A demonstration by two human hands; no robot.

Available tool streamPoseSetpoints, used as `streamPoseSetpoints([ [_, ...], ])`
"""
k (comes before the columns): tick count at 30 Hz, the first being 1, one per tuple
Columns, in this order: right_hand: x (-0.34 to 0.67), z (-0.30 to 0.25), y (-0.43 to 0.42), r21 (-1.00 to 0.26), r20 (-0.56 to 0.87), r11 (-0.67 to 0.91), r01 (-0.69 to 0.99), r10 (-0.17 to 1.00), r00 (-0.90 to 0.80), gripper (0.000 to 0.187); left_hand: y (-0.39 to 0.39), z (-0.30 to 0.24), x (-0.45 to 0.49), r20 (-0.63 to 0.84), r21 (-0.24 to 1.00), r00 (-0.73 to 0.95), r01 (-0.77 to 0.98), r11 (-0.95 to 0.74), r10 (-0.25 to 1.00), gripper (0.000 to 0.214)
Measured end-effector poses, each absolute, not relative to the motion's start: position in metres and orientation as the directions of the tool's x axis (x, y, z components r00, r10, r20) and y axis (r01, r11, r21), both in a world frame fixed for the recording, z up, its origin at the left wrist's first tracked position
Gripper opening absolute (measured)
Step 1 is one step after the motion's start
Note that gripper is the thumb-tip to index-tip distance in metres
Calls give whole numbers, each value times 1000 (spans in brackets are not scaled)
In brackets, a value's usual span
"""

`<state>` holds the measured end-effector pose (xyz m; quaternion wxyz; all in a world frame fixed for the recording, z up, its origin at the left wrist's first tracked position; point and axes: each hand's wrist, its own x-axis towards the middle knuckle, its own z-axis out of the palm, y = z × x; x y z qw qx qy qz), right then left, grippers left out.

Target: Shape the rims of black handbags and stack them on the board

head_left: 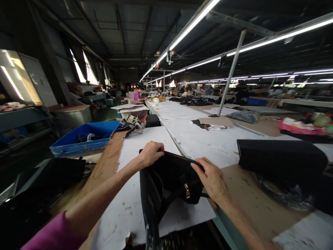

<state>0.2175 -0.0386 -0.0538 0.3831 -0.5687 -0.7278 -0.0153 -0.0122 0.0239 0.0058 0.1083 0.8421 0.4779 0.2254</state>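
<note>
Between my hands a black bag (170, 173) is held up over the white-covered table, its top edge stretched toward the far side. My left hand (152, 153) pinches that edge near its left end. At the right end, my right hand (212, 177) grips the same edge, thumb on the near side and fingers behind. A gold zipper pull (186, 191) hangs against the black material near my right hand. The lower part of the bag runs down toward the bottom of the view, where its details are dark.
A blue bin (85, 137) stands left of the table, with black goods (59, 173) nearer me. To the right lie a black roll-like piece (281, 156) and clear plastic. Cardboard pieces (215, 121) and a metal post (231, 73) stand farther off. A co-worker (137, 95) is at the far left.
</note>
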Motion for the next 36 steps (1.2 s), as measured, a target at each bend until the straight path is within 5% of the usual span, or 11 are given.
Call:
streamPoseSetpoints([
  [10, 197, -36, -32, -82, 581, 300, 951, 789, -198, 26, 27, -1, -10, 332, 399, 415, 752, -525, 847, 12],
  [20, 166, -25, -15, 10, 496, 289, 957, 830, -256, 28, 26, -1, -6, 337, 409, 392, 758, -509, 856, 10],
  [26, 138, -20, 1, 57, 324, 264, 963, 908, -267, 26, 24, 0, -7, 317, 394, 386, 777, -490, 866, 9],
  [32, 147, -16, -3, 83, 339, 258, 962, 901, -271, 27, 8, 6, -26, 387, 187, 348, 878, -442, 854, 79],
  [36, 164, -14, -15, 125, 362, 253, 959, 889, -282, 26, 7, 5, -34, 196, 197, 279, 928, -316, 940, 75],
])
